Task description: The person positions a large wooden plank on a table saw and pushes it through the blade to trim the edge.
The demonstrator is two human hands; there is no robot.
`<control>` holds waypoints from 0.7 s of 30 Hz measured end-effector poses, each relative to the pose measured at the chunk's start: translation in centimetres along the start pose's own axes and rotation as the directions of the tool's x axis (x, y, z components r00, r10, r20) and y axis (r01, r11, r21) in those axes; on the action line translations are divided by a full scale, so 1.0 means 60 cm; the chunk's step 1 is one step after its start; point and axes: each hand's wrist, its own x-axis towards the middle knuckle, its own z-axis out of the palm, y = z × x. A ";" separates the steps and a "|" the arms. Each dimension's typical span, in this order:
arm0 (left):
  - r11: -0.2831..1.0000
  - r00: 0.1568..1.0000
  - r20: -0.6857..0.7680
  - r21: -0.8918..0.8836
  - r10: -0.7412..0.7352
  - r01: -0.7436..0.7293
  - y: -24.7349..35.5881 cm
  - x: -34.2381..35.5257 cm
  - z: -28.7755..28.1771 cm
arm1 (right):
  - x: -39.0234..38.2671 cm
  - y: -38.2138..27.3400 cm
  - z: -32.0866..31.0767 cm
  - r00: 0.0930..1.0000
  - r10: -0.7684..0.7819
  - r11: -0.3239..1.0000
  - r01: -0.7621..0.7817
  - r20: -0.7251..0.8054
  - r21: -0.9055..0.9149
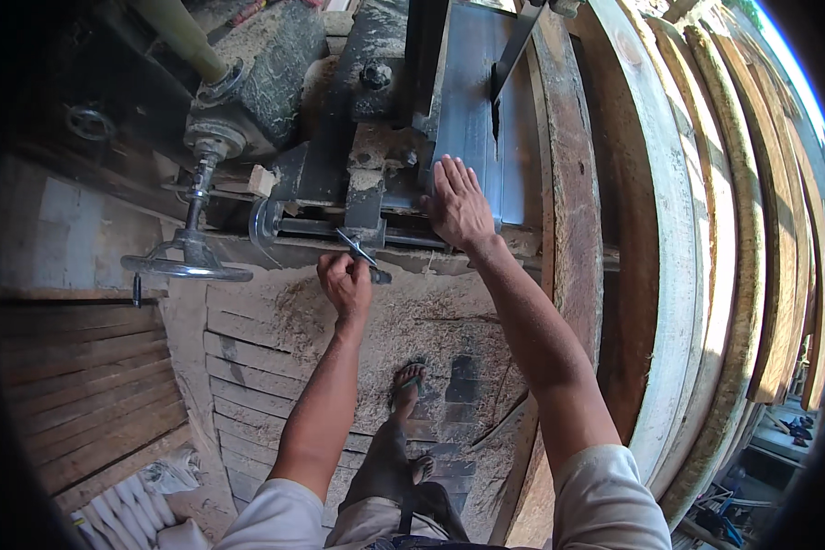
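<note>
Work at a dusty woodworking machine [280, 69], seen from above. Near the centre of the frame, the left hand [344, 281] is closed around a small metal lever [352, 243] at the machine's front edge. Above and to the right, the right hand [461, 209] lies palm down, fingers [453, 174] straight and together, on or just over a bluish steel plate [467, 92]; no object shows in its grip. Beyond the fingertips, at the upper right of centre, a thin upright strip that looks like a saw blade [515, 50] comes down to the plate; whether it is running cannot be told. The gravest risk seems to be there: if it is running, a forward slip could carry the fingers into it. A loose grip could let the lever slip. Sawdust on the floor [257, 362], lower centre, could make the sandalled foot [410, 372] skid, tipping the person towards the machine
</note>
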 end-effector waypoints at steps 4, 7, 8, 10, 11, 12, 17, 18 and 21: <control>0.937 0.970 0.062 -0.249 -0.235 0.243 -0.041 0.001 0.017 | -0.074 -0.042 0.017 0.992 -0.035 0.999 0.035 0.122 0.005; 0.775 0.921 0.140 -0.503 -0.363 0.382 -0.070 0.009 0.030 | -0.164 -0.103 0.019 0.995 -0.087 0.926 0.096 -0.042 0.365; 0.556 0.807 0.290 -0.604 -0.515 0.572 -0.076 0.013 0.031 | -0.169 -0.115 0.033 0.995 0.096 0.869 -0.081 -0.006 0.488; 0.131 0.547 0.547 -0.621 -0.634 0.773 -0.077 0.013 0.029 | -0.173 -0.130 0.062 0.955 0.292 0.749 -0.268 0.062 0.606; 0.168 0.597 0.499 -0.662 -0.628 0.731 -0.074 0.011 0.027 | -0.164 -0.125 0.080 0.881 0.358 0.592 -0.471 0.310 0.654; 0.095 0.563 0.563 -0.651 -0.605 0.753 -0.072 0.010 0.024 | -0.160 -0.120 0.095 0.755 0.395 0.418 -0.655 0.524 0.629; -0.003 0.450 0.762 -0.510 -0.465 0.860 -0.069 0.010 0.033 | -0.163 -0.083 0.152 0.808 0.310 0.365 -0.588 0.502 0.722; 0.015 0.465 0.720 -0.536 -0.515 0.844 -0.068 0.006 0.033 | -0.166 -0.084 0.152 0.801 0.300 0.338 -0.597 0.518 0.727; -0.018 0.446 0.622 -0.595 -0.644 0.804 -0.069 0.007 0.028 | -0.171 -0.101 0.141 0.796 0.267 0.338 -0.606 0.543 0.720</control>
